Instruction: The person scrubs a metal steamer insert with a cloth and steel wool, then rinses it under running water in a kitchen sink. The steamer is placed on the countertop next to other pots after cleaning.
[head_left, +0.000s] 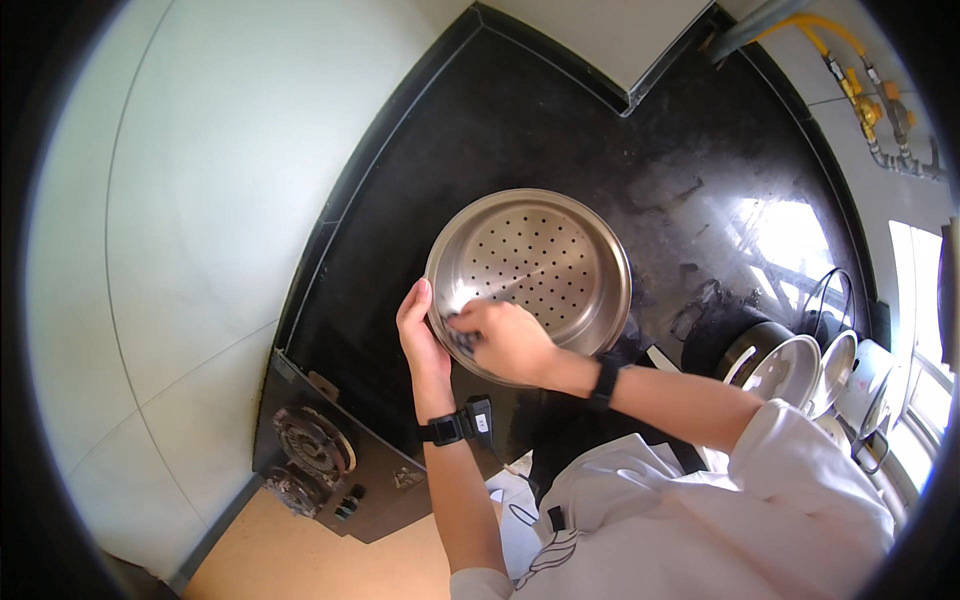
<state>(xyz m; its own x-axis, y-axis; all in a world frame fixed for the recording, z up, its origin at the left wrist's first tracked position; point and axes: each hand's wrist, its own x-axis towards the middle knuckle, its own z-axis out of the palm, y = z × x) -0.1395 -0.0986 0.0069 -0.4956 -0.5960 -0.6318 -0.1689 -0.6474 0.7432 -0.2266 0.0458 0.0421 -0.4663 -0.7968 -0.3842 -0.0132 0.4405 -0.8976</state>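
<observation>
A round steel steamer pan (532, 262) with a perforated bottom is over the black countertop. My left hand (422, 330) grips its rim at the left, the thumb on the edge and the other fingers hidden behind the wall. My right hand (510, 337) reaches over the near rim and presses a dark, patterned cloth or pad (463, 341) against the inside wall at the lower left. That hand and the cloth are blurred. Black bands are on both wrists, and a small black box with a cable hangs by the left one.
A gas stove (367, 472) with round burners is at lower left. Pots (784, 367) and pans with lids stand at the right, by a window. The counter (517, 127) meets walls at the far side. Yellow gas hoses and valves (866, 112) are at upper right.
</observation>
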